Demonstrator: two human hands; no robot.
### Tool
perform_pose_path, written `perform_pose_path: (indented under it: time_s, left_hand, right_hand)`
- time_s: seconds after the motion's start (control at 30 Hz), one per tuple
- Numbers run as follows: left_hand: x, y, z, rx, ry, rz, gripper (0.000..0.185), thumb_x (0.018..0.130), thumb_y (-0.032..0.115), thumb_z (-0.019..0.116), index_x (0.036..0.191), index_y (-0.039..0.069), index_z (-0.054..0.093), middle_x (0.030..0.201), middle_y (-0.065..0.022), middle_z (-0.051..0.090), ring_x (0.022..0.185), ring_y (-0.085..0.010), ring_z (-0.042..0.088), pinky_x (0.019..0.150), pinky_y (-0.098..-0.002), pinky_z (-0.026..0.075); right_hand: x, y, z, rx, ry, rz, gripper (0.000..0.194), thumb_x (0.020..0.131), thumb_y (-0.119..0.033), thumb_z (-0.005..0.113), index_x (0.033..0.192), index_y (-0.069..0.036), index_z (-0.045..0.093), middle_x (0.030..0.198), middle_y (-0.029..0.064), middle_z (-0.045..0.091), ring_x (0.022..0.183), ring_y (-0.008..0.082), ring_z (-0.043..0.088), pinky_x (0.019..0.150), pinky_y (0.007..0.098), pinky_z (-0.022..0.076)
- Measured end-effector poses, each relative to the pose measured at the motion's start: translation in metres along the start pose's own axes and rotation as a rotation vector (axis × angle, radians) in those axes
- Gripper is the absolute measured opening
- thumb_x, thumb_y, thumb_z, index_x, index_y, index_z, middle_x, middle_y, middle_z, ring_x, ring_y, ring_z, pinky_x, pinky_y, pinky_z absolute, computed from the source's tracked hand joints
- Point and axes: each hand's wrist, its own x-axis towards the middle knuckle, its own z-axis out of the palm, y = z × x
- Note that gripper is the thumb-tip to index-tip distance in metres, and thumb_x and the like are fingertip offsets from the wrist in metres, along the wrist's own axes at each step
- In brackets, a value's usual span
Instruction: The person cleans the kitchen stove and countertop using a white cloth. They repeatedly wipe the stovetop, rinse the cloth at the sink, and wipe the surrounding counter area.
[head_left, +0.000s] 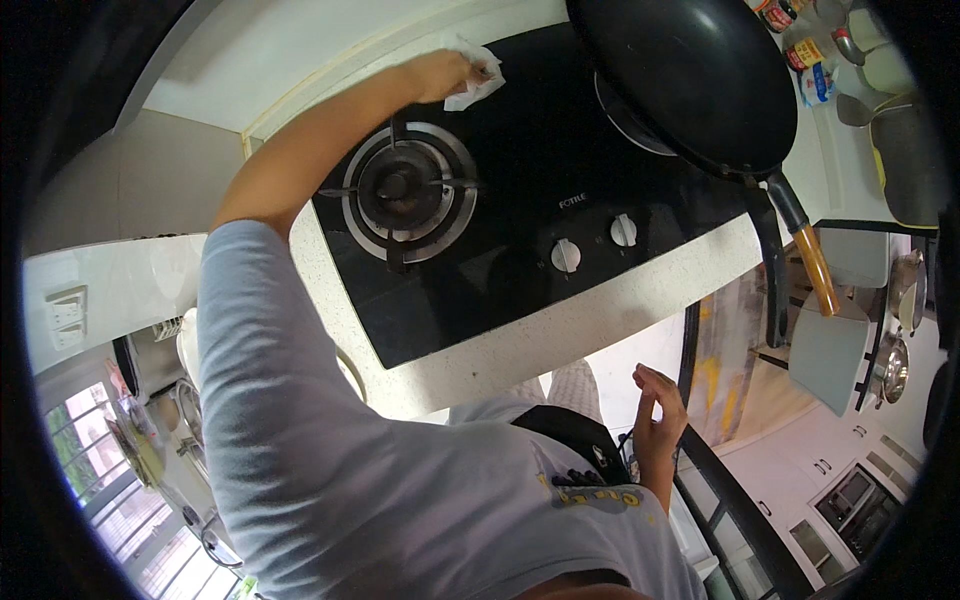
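My left hand (450, 75) presses a crumpled white paper towel or cloth (476, 82) against the back edge of a black glass gas cooktop (450, 300). Just below that forearm is the left burner (394, 184), its pan supports bare. My right hand (661, 416) hangs beside my body, fingers loosely curled with nothing in them. A black pan (697, 75) covers most of the right burner. Two handles, a black one (772, 277) and one with a wooden end (816, 270), reach past the counter's front edge; whether they belong to two pans I cannot tell.
Two control knobs (565, 256) sit near the cooktop's front. Jars and packets (806, 56) stand on the counter at the right, close to a dark pot or container (911, 165). Pale chairs (829, 352) are beyond the handles. A wall socket (67, 315) is at left.
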Motion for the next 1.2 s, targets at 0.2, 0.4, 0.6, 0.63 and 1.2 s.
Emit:
perform_pose_path:
  time_s: [0.2,0.4,0.6,0.63,1.2]
  left_hand:
    - [0.026,0.134,0.025,-0.066,-0.169,-0.031,0.016,0.082,0.007,0.055,0.094,-0.001,0.062,0.085,-0.0216,0.064,0.084,-0.0355,0.065,0.075,-0.0444,0.053]
    - [0.009,0.075,0.000,-0.041,-0.257,-0.655,0.014,0.083,0.007,0.056,0.091,0.001,0.066,0.095,-0.0190,0.067,0.090,-0.0317,0.066,0.078,-0.0379,0.055]
    - [0.013,0.106,0.030,0.083,-0.162,-0.212,0.038,0.081,0.003,0.054,0.116,-0.011,0.054,0.121,-0.0254,0.056,0.118,-0.0348,0.052,0.099,-0.0401,0.045]
    - [0.017,0.118,0.038,0.160,-0.112,0.018,0.047,0.083,0.009,0.055,0.125,-0.012,0.048,0.134,-0.0277,0.045,0.130,-0.0381,0.039,0.108,-0.0437,0.036]
    - [0.048,0.197,0.070,0.101,-0.128,-0.231,0.063,0.099,0.039,0.031,0.148,0.002,0.016,0.155,-0.0195,0.007,0.143,-0.0404,0.006,0.116,-0.0486,0.010]
  right_hand:
    - [0.005,0.004,-0.001,0.065,-0.022,0.030,0.018,0.088,0.006,0.052,0.102,0.000,0.062,0.100,0.0167,0.067,0.091,0.0275,0.067,0.079,0.0347,0.0545]
    - [-0.002,0.007,-0.006,0.066,0.014,0.001,0.018,0.089,0.007,0.052,0.101,0.000,0.063,0.099,0.0169,0.067,0.089,0.0269,0.067,0.077,0.0338,0.0544]
    - [-0.011,0.012,-0.008,0.079,0.051,0.085,0.015,0.090,0.004,0.053,0.100,0.001,0.063,0.095,0.0172,0.067,0.089,0.0259,0.067,0.078,0.0339,0.0541]
    - [-0.011,0.012,-0.006,0.074,0.051,0.116,0.014,0.090,0.004,0.053,0.100,0.001,0.063,0.096,0.0172,0.067,0.089,0.0260,0.067,0.078,0.0340,0.0541]
    - [-0.018,-0.009,0.003,0.026,0.022,0.005,0.013,0.091,0.001,0.053,0.098,0.003,0.064,0.091,0.0158,0.068,0.083,0.0228,0.068,0.075,0.0315,0.0542]
